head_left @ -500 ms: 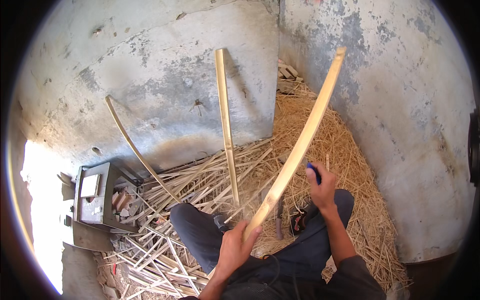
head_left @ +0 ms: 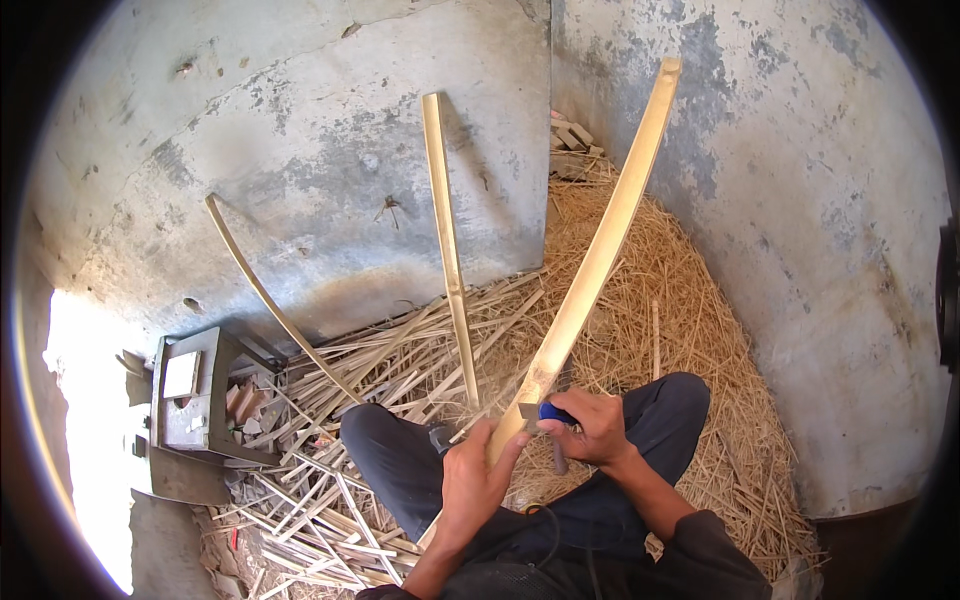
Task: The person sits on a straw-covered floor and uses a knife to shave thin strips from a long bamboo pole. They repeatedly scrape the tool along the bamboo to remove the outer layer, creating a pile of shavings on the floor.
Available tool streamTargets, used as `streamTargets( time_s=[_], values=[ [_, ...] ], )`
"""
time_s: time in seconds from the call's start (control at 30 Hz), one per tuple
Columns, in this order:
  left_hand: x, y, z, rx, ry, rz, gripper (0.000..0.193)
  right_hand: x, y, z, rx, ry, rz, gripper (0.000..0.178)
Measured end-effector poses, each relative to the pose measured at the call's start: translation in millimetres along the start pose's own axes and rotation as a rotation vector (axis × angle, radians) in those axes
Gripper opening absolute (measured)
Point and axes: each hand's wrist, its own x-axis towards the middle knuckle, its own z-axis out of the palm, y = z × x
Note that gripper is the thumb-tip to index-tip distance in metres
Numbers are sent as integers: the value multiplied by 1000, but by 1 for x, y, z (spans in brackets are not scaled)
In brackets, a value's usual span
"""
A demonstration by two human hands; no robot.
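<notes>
A long split bamboo strip [head_left: 602, 250] slants up from my lap toward the far right wall, its pale, slightly hollow side facing up. My left hand [head_left: 474, 482] is wrapped round its lower part, thumb on top. In my right hand [head_left: 590, 428] is a blue-handled knife [head_left: 553, 412], fingers closed round the handle. Its short metal blade lies at the strip's edge, just above my left thumb and below a node. Whether the blade is cutting into the bamboo cannot be made out.
Two more bamboo strips [head_left: 446, 220] [head_left: 265, 290] lean on the grey wall [head_left: 330, 130]. Thin slats [head_left: 330, 540] and straw-like shavings [head_left: 680, 320] cover the floor around my crossed legs. A metal box [head_left: 190, 400] stands at left; a dark-handled tool [head_left: 559, 458] lies before me.
My right hand has come left and down, bringing the knife from beside the bamboo strip onto its edge. The strip's far end has risen slightly and shifted left; my left hand keeps its hold.
</notes>
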Motion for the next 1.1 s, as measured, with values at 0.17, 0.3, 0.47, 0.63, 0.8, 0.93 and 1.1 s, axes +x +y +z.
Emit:
streamTargets(
  time_s=[0.17,0.3,0.47,0.63,0.8,0.93,1.1],
  values=[
    [1,-1,1,32,-10,-32,34,4,1,0,-94,7,-30,27],
    [-2,-8,0,46,-28,-73,33,9,17,0,-120,121,45,27],
    [-21,-22,-5,12,-59,-129,30,33,42,-28,-146,131,182,29],
    [-30,-30,-12,-2,-87,-151,29,39,59,-33,-200,147,27,32],
    [-42,-29,-21,-23,-88,-181,28,66,78,-46,-221,125,26,37],
    [-48,-32,-29,-1,-121,-238,27,87,99,-54,-249,115,130,42],
    [-84,-52,-37,-57,-221,-337,29,134,191,-96,-433,180,392,51]
  ],
)
